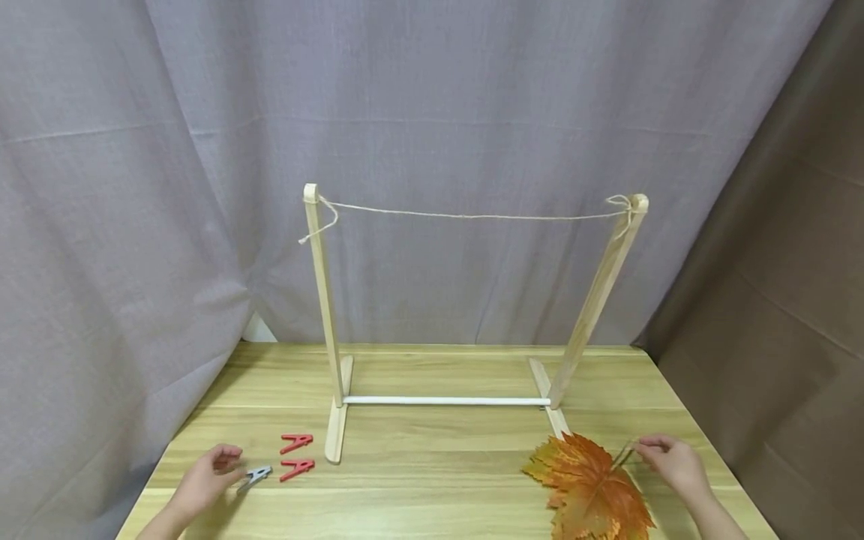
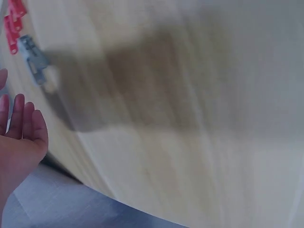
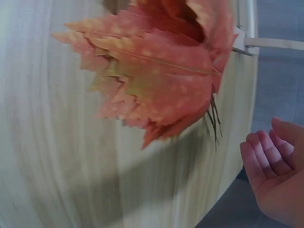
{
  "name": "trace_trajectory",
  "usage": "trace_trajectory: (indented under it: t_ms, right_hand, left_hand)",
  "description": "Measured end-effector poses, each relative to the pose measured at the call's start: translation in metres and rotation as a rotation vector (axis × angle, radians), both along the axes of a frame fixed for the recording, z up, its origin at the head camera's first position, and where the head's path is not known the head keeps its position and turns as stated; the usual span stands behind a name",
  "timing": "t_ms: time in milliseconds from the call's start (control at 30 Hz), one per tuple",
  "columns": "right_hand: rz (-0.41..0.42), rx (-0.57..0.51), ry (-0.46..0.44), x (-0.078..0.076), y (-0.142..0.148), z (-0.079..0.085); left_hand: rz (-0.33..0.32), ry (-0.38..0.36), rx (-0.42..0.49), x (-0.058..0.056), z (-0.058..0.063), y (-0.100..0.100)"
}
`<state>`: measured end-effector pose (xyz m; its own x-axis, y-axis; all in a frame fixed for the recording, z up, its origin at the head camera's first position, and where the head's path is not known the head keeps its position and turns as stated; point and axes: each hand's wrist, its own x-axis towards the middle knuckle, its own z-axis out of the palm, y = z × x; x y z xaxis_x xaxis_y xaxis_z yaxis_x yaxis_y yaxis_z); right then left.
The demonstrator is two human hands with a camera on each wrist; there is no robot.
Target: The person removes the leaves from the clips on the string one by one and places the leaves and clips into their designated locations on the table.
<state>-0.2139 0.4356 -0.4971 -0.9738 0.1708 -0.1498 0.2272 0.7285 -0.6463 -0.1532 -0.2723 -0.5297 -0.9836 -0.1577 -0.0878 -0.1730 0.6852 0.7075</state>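
Observation:
My left hand (image 1: 208, 480) is just left of a grey-blue clothespin (image 1: 259, 474), its fingers loosely bent and the thumb close to the clip's end. In the left wrist view the hand (image 2: 21, 137) is apart from the grey-blue clothespin (image 2: 33, 59). Two red clothespins (image 1: 297, 442) lie just beyond. On the right, a bunch of orange-red artificial maple leaves (image 1: 594, 487) lies on the table. My right hand (image 1: 675, 463) is beside its thin stems (image 1: 622, 454). The right wrist view has relaxed fingers (image 3: 266, 152) with a gap to the stems (image 3: 214, 118).
A wooden stand with two posts (image 1: 324, 300) and a white crossbar (image 1: 445, 401) stands mid-table. A string (image 1: 466, 217) is tied between the post tops. The leaves overlap the stand's right foot (image 1: 557, 424) in the head view. Grey curtains (image 1: 439, 90) hang behind the table (image 1: 432, 465).

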Motion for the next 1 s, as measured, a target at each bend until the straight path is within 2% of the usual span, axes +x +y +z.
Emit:
trace_trajectory:
  t_ms: [233, 400, 500, 567, 800, 1000]
  right_hand:
    - [-0.019, -0.063, 0.039, -0.002, 0.000, 0.012]
    - [-0.012, -0.078, 0.054, -0.005, -0.006, 0.026]
    - [-0.010, -0.079, 0.093, -0.007, -0.014, 0.037]
    - [-0.005, -0.078, 0.134, -0.007, -0.021, 0.045]
    - [0.024, -0.070, 0.290, -0.013, -0.054, 0.081]
    - [0.072, -0.103, 0.382, -0.017, -0.085, 0.113]
  left_hand:
    - [-0.007, 0.076, 0.012, -0.012, 0.016, 0.005]
    - [-0.036, 0.072, 0.036, -0.021, 0.030, 0.014]
    - [-0.057, 0.074, 0.056, -0.028, 0.038, 0.020]
    - [-0.070, 0.090, 0.072, -0.033, 0.045, 0.025]
    - [-0.125, 0.221, 0.097, -0.048, 0.077, 0.047]
    - [-0.184, 0.275, 0.109, -0.058, 0.103, 0.067]
